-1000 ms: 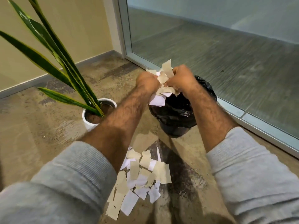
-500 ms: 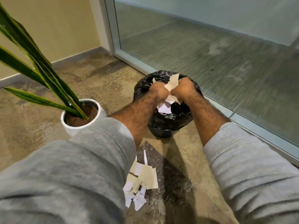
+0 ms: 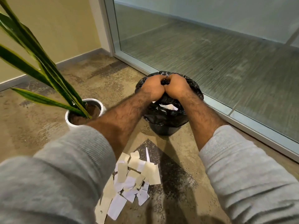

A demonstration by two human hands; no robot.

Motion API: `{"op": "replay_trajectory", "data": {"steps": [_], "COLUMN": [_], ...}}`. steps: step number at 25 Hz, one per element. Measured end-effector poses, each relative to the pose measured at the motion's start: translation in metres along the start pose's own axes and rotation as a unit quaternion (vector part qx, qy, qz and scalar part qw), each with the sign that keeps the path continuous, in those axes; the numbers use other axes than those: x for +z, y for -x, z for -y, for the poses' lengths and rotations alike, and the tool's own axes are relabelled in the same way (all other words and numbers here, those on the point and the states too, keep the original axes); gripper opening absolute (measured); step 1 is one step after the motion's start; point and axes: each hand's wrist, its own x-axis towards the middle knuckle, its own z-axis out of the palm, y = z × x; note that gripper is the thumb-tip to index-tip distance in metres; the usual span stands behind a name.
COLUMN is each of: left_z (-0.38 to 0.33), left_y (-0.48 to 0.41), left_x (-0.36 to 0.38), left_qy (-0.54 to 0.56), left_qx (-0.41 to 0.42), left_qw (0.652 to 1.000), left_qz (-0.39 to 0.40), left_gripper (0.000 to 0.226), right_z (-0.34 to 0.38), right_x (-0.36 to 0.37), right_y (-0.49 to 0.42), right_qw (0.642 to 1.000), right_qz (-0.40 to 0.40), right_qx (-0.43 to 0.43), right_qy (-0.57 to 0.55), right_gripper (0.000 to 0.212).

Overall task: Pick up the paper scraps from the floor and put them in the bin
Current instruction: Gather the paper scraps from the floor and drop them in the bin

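Note:
The bin (image 3: 165,128) is a small black pail lined with a black bag and stands on the floor by the glass wall. My left hand (image 3: 152,87) and my right hand (image 3: 176,86) are pressed side by side over its mouth, backs up, fingers curled down out of sight. No paper shows between them. White scraps (image 3: 167,106) lie inside the bag just below my wrists. A heap of tan and white paper scraps (image 3: 134,177) lies on the floor between my forearms, nearer to me than the bin.
A white pot (image 3: 84,113) with a long-leaved green plant (image 3: 40,65) stands left of the bin, its leaves reaching up over the left side. A glass wall with a metal frame (image 3: 226,113) runs behind and right of the bin. Beige wall at left.
My hands carried a bundle of scraps from above the floor heap down onto the bin's mouth. The tan pieces that stuck up between my hands no longer show.

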Motion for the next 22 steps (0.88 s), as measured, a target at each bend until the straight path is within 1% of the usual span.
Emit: {"op": "replay_trajectory", "data": {"steps": [3,5,7,9,11,13,14,15,16,17,19,21,22], "left_z": [0.024,0.052,0.086,0.122,0.156,0.183,0.194,0.201,0.207,0.209,0.205,0.195,0.191], "left_y": [0.03,0.054,0.083,0.112,0.142,0.175,0.192,0.21,0.232,0.253,0.296,0.33,0.341], "left_x": [-0.016,-0.024,-0.026,-0.02,-0.002,0.025,0.041,0.058,0.076,0.093,0.126,0.152,0.162], "left_qy": [0.032,0.058,0.07,0.068,0.055,0.022,-0.007,-0.041,-0.074,-0.1,-0.12,-0.113,-0.11], "left_qx": [0.003,-0.023,-0.063,-0.109,-0.153,-0.186,-0.204,-0.225,-0.245,-0.261,-0.294,-0.351,-0.379], "left_qw": [0.998,0.995,0.989,0.981,0.975,0.973,0.973,0.97,0.964,0.958,0.945,0.925,0.915], "left_qz": [-0.045,-0.074,-0.113,-0.142,-0.151,-0.132,-0.11,-0.087,-0.07,-0.065,-0.083,-0.091,-0.082], "left_gripper": [0.054,0.054,0.052,0.049,0.045,0.045,0.047,0.051,0.055,0.059,0.067,0.076,0.082], "right_z": [0.029,0.051,0.073,0.089,0.093,0.075,0.058,0.037,0.013,-0.011,-0.053,-0.075,-0.079], "right_x": [0.007,0.017,0.035,0.063,0.101,0.14,0.156,0.168,0.179,0.188,0.205,0.22,0.226], "right_y": [0.022,0.042,0.062,0.082,0.104,0.127,0.139,0.152,0.166,0.183,0.223,0.257,0.267], "right_qw": [0.998,0.995,0.991,0.986,0.978,0.968,0.965,0.966,0.97,0.974,0.975,0.965,0.957], "right_qz": [-0.023,-0.032,-0.026,0.017,0.097,0.185,0.218,0.233,0.231,0.213,0.149,0.102,0.093], "right_qx": [-0.051,-0.087,-0.123,-0.15,-0.165,-0.156,-0.134,-0.1,-0.056,-0.003,0.124,0.238,0.274], "right_qy": [-0.001,-0.021,-0.047,-0.07,-0.082,-0.07,-0.058,-0.05,-0.054,-0.074,-0.111,-0.05,-0.012], "right_gripper": [0.039,0.038,0.036,0.036,0.033,0.032,0.034,0.038,0.042,0.046,0.05,0.053,0.053]}}
